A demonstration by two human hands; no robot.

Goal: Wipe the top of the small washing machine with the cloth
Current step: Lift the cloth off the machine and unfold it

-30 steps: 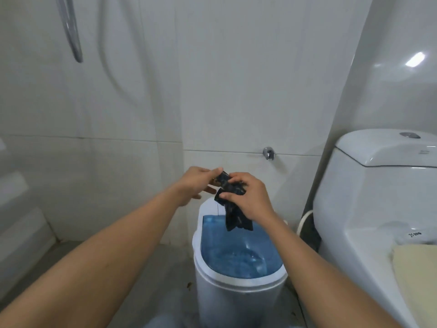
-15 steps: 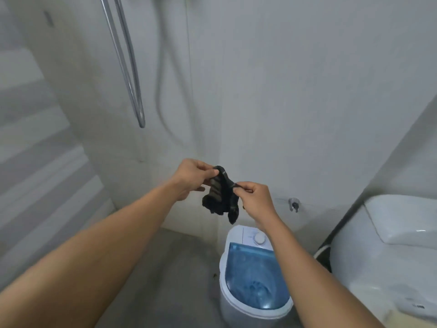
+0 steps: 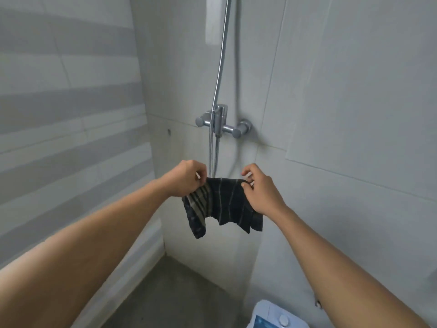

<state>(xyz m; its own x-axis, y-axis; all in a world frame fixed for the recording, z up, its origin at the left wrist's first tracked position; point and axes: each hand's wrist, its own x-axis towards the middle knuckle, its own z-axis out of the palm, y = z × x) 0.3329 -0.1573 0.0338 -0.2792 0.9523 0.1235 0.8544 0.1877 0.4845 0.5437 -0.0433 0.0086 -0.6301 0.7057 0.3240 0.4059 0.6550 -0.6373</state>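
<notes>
1. Pinching one dark striped cloth (image 3: 224, 204) by its top corners, your left hand (image 3: 186, 178) and right hand (image 3: 262, 192) hold it spread, mid-air
2. One shower mixer (image 3: 221, 123) and its hose (image 3: 218, 74) hang behind it
3. One washing machine (image 3: 272, 316) sits well below, at the frame's bottom edge

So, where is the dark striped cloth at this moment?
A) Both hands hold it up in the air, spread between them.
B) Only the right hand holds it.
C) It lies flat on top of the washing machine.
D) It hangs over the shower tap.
A: the left hand and the right hand each pinch an upper corner of the cloth, which hangs in the air well above the washing machine.
</notes>
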